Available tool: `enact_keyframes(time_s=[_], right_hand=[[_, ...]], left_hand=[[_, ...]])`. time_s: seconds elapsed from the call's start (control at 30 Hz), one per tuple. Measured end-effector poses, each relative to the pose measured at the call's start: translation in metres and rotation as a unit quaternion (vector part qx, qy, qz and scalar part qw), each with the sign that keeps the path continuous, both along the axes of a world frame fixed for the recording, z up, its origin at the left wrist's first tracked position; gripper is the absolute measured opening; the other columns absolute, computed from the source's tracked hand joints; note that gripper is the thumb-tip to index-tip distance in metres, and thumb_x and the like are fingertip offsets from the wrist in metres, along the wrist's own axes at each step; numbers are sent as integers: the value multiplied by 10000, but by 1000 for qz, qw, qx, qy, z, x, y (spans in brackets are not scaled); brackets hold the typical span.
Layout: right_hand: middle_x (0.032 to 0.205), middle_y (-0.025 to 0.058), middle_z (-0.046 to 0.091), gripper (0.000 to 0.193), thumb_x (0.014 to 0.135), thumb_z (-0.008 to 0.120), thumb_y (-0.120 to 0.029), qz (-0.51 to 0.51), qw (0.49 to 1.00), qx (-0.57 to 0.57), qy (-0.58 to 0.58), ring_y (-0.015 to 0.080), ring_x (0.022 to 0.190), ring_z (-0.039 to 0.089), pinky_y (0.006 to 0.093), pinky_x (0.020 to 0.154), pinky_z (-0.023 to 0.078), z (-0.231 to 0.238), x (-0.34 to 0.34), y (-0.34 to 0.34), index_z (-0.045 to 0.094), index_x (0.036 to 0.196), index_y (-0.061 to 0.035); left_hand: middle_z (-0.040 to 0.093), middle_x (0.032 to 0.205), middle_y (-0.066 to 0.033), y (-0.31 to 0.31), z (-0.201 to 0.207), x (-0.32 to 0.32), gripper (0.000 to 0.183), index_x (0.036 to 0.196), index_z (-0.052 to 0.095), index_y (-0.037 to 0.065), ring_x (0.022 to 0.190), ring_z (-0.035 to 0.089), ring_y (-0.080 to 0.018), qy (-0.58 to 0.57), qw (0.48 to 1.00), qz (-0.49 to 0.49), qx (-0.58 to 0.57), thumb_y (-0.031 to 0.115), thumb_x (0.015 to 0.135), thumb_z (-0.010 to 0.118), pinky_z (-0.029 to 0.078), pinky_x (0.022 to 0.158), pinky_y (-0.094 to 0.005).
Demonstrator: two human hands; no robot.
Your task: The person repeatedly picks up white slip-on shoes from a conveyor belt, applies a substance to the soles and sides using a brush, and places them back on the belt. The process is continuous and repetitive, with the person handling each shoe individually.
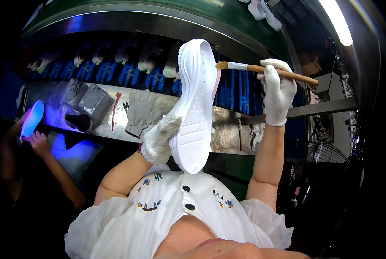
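A white shoe sole (193,116) stands lengthwise in front of me, its inner face with grooves and small holes turned up toward me. My left hand (163,134), in a white knit glove, is closed around the sole's left edge; some of its fingers are hidden behind it. My right hand (278,93), gloved in white too, grips a paintbrush (266,71) by its wooden handle. The brush's tan bristles touch or nearly touch the sole's upper right edge. A strip of pink shows along that edge.
Behind the sole runs a metal ledge (227,134) bearing grey containers (93,101), a red-handled brush (116,111) and a loose white glove (141,110). Farther back, shoe uppers (150,56) sit on blue racks (130,74). At left a co-worker's hand (39,144) holds a blue-lit sole (32,118).
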State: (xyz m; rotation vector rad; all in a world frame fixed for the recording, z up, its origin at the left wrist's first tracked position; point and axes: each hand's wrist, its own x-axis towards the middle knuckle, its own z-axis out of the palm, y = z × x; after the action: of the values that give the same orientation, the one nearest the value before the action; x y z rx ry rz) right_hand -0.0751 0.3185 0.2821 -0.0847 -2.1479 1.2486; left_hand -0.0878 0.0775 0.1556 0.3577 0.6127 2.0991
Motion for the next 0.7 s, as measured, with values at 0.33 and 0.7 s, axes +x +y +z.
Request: enact_keyframes(time_s=[0.33, 0.7], right_hand=[[888, 62, 685, 127, 944, 605, -76, 26, 999, -44, 10, 80, 733, 646, 200, 655, 498, -6, 9, -6, 688, 994, 6], [874, 88, 675, 172, 959, 561, -125, 72, 986, -126, 81, 114, 686, 645, 206, 600, 543, -28, 25, -7, 660, 1006, 7]], left_hand=[[580, 1352, -182, -9, -3, -3, 802, 1490, 397, 57, 1186, 631, -310, -72, 993, -20, 90, 595, 920, 568, 535, 1007, -448], [499, 1287, -376, -3, 0, -28, 1016, 1507, 342, 25, 1065, 622, -505, -209, 959, -44, 188, 810, 866, 409, 631, 792, -450]])
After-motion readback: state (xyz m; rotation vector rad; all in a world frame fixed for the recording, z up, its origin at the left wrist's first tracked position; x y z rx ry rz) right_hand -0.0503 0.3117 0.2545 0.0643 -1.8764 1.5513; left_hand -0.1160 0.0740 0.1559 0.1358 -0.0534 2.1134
